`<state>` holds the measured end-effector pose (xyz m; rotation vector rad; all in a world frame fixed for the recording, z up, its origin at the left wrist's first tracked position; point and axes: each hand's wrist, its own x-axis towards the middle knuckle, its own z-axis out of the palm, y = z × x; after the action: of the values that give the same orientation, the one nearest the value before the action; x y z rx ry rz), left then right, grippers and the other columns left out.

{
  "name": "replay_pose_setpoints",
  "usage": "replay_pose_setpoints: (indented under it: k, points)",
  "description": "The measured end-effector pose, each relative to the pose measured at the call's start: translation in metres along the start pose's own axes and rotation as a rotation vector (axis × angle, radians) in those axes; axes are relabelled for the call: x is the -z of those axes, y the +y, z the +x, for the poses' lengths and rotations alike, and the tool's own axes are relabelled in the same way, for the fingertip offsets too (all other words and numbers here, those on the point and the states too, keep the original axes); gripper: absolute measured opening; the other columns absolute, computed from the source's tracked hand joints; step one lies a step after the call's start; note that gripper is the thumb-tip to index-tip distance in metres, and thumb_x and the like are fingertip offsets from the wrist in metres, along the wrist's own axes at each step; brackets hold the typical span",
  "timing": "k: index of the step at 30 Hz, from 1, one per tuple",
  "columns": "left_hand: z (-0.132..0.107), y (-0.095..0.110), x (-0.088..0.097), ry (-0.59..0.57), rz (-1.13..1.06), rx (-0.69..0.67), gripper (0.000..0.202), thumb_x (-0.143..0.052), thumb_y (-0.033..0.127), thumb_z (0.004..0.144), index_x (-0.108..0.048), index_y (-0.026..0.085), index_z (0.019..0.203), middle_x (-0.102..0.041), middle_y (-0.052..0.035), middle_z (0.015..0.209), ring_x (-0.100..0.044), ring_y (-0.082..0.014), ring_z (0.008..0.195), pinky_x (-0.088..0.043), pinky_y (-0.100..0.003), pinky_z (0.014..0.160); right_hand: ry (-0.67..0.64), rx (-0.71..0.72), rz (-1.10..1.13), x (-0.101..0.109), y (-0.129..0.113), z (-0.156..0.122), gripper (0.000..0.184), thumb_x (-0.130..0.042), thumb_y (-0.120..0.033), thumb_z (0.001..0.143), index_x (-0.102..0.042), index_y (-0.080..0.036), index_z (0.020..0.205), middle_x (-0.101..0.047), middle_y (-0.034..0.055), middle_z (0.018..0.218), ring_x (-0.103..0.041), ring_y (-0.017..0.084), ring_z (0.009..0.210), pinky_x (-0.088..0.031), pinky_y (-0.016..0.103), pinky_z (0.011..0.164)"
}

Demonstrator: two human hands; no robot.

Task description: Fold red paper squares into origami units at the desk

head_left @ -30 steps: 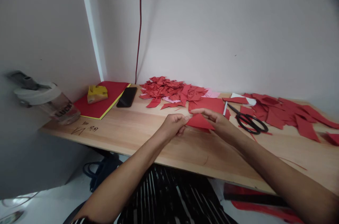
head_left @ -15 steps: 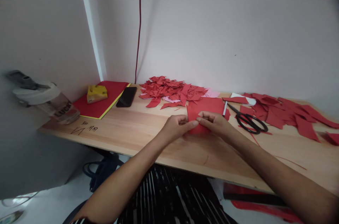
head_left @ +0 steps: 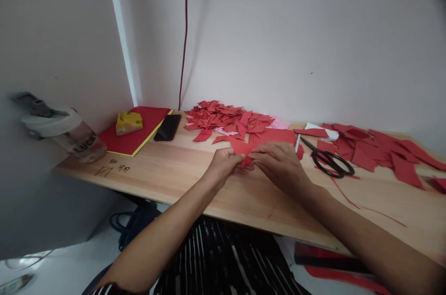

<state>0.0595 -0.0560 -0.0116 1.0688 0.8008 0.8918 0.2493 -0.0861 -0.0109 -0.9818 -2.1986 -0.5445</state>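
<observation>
Between my two hands a small red paper piece [head_left: 241, 148] is held above the table's near side, with a point sticking up over the fingers. My left hand [head_left: 224, 163] is closed, pinching its lower left part between thumb and fingers. On the other side my right hand [head_left: 281, 161] is closed with its fingertips on the paper's right edge, hiding part of it. Just behind the hands lies a flat red sheet [head_left: 275, 136]. A heap of folded red paper pieces [head_left: 219, 118] sits farther back, by the wall.
Right of the hands are black-handled scissors [head_left: 332, 163], a white pen [head_left: 297, 143] and cut red paper pieces [head_left: 372, 146]. To the left are a phone [head_left: 167, 127], a yellow packet [head_left: 129, 123] on red and yellow sheets [head_left: 149, 116], and a clear bottle [head_left: 78, 141].
Both hands have shifted slightly left with the red paper. My right hand has turned over the paper, whose shape now shows a raised point instead of a flat face.
</observation>
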Motion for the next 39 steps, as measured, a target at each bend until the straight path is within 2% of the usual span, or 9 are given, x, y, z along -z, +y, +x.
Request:
replay_pose_setpoints:
  k: [6, 13, 15, 17, 20, 23, 26, 31, 39]
  points:
    - [0.002, -0.001, 0.000, -0.053, -0.058, 0.002, 0.041, -0.079, 0.040, 0.062, -0.066, 0.010, 0.087, -0.073, -0.0092, 0.082, -0.072, -0.0197, 0.076, -0.056, -0.034, 0.081, 0.017, -0.017, 0.119, -0.011, 0.001, -0.001, 0.015, -0.057, -0.014, 0.094, -0.066, -0.018, 0.105, -0.072, 0.0119, 0.104, -0.063, 0.025, 0.097, -0.049, 0.042, 0.088]
    - [-0.003, 0.005, 0.005, 0.013, 0.177, -0.022, 0.034, -0.068, 0.047, 0.074, -0.057, 0.014, 0.070, -0.061, -0.0031, 0.062, -0.061, -0.0163, 0.059, -0.049, -0.030, 0.064, 0.033, -0.173, 0.302, -0.007, 0.005, -0.001, 0.011, -0.056, -0.018, 0.094, -0.065, -0.024, 0.093, -0.073, 0.0073, 0.096, -0.067, 0.023, 0.094, -0.055, 0.043, 0.081]
    - [-0.012, 0.011, 0.011, 0.176, 0.307, -0.141, 0.023, -0.066, 0.036, 0.078, -0.053, 0.017, 0.072, -0.057, 0.0011, 0.065, -0.056, -0.0132, 0.064, -0.046, -0.027, 0.068, 0.006, -0.226, 0.371, -0.006, 0.004, -0.001, 0.011, -0.056, -0.018, 0.094, -0.065, -0.024, 0.093, -0.073, 0.0077, 0.097, -0.067, 0.024, 0.095, -0.056, 0.043, 0.081]
    - [-0.022, 0.017, 0.017, 0.329, 0.780, -0.458, 0.007, -0.056, 0.025, 0.085, -0.056, 0.018, 0.086, -0.062, -0.0020, 0.084, -0.058, -0.0161, 0.080, -0.046, -0.031, 0.078, -0.012, -0.259, 0.434, -0.008, 0.002, -0.002, 0.011, -0.057, -0.018, 0.093, -0.066, -0.023, 0.093, -0.072, 0.0084, 0.097, -0.067, 0.023, 0.095, -0.056, 0.043, 0.082]
    - [-0.032, 0.018, 0.026, 0.152, 1.272, -0.808, 0.028, -0.053, 0.010, 0.083, -0.061, 0.019, 0.108, -0.059, -0.0085, 0.123, -0.049, -0.0241, 0.116, -0.041, -0.040, 0.097, -0.041, -0.269, 0.493, -0.014, -0.001, -0.005, 0.011, -0.057, -0.018, 0.093, -0.067, -0.023, 0.094, -0.072, 0.0080, 0.097, -0.067, 0.022, 0.095, -0.056, 0.041, 0.084]
    - [-0.028, 0.010, 0.032, -0.030, 1.541, -0.917, 0.020, -0.054, 0.016, 0.090, -0.066, 0.020, 0.106, -0.062, -0.0076, 0.119, -0.048, -0.0260, 0.117, -0.039, -0.043, 0.098, -0.105, -0.233, 0.499, -0.020, -0.003, -0.007, 0.013, -0.055, -0.018, 0.094, -0.068, -0.023, 0.094, -0.073, 0.0073, 0.099, -0.067, 0.022, 0.098, -0.055, 0.040, 0.086]
    - [-0.014, 0.001, 0.037, -0.155, 1.632, -0.850, 0.018, -0.052, 0.020, 0.095, -0.069, 0.019, 0.101, -0.066, -0.0041, 0.089, -0.053, -0.0208, 0.096, -0.042, -0.036, 0.085, -0.184, -0.213, 0.464, -0.022, -0.004, -0.007, 0.013, -0.056, -0.020, 0.095, -0.069, -0.022, 0.094, -0.072, 0.0083, 0.106, -0.065, 0.022, 0.103, -0.053, 0.040, 0.090]
    - [0.002, 0.001, 0.038, -0.299, 1.612, -0.671, 0.025, -0.050, 0.022, 0.097, -0.070, 0.015, 0.085, -0.063, -0.0051, 0.086, -0.053, -0.0169, 0.085, -0.043, -0.030, 0.077, -0.296, -0.286, 0.344, -0.020, -0.003, -0.007, 0.012, -0.060, -0.022, 0.093, -0.072, -0.022, 0.090, -0.071, 0.0077, 0.100, -0.064, 0.024, 0.096, -0.049, 0.042, 0.086]
    - [0.011, 0.014, 0.036, -0.205, 1.322, -0.365, 0.020, -0.061, 0.028, 0.091, -0.067, 0.015, 0.076, -0.063, -0.0031, 0.080, -0.054, -0.0184, 0.084, -0.042, -0.031, 0.075, -0.399, -0.534, 0.501, -0.016, -0.002, -0.001, 0.018, -0.056, -0.025, 0.094, -0.063, -0.019, 0.078, -0.065, 0.0032, 0.077, -0.060, 0.017, 0.071, -0.046, 0.030, 0.065]
